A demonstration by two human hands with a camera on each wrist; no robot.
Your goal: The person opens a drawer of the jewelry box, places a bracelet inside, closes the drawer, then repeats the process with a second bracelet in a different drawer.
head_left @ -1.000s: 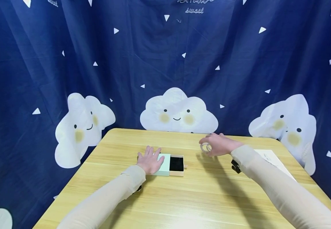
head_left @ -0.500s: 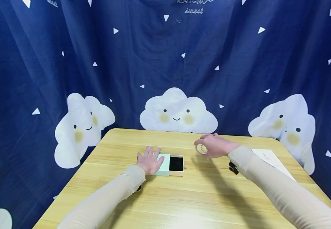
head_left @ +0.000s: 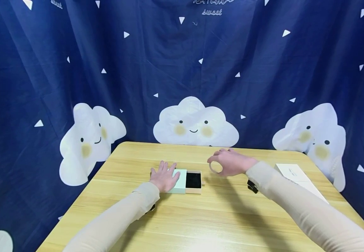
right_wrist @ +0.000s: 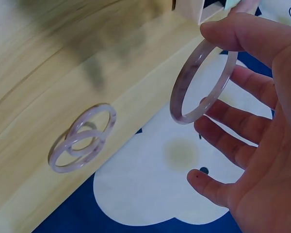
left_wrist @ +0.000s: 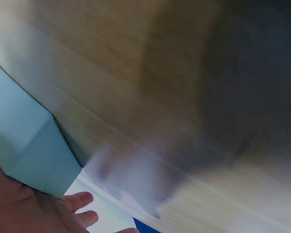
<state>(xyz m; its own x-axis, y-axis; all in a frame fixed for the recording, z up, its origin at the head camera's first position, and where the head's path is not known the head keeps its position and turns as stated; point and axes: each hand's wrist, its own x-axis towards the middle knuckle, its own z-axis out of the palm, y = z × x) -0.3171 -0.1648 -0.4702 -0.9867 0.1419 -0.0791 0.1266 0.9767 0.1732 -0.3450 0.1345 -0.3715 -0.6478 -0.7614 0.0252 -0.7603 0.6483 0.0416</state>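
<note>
My left hand [head_left: 164,177] lies with spread, straight fingers on a mint-green sleeve box [head_left: 182,176]. From the box's right side its drawer [head_left: 187,191] sticks out, showing a black lining. To the right, above the table, my right hand [head_left: 233,163] pinches a pale pinkish bangle [right_wrist: 177,97] between thumb and fingers. That bangle is tilted in the air, apart from the drawer. Two more bangles [right_wrist: 111,119], overlapping one another, lie on the table in the right wrist view; the head view does not show them. The left wrist view shows the box's end beside my palm [left_wrist: 19,211].
A white booklet or flat box [head_left: 290,171] lies at the table's right, partly hidden by my right sleeve. The wooden table [head_left: 182,220] ends at the back against a dark blue curtain [head_left: 175,70] with cloud prints. A black band [head_left: 252,186] sits at my right wrist.
My right hand has moved left with the bangle, closer to the drawer, and the bangle has turned to show its round opening. My left hand has stayed on the box.
</note>
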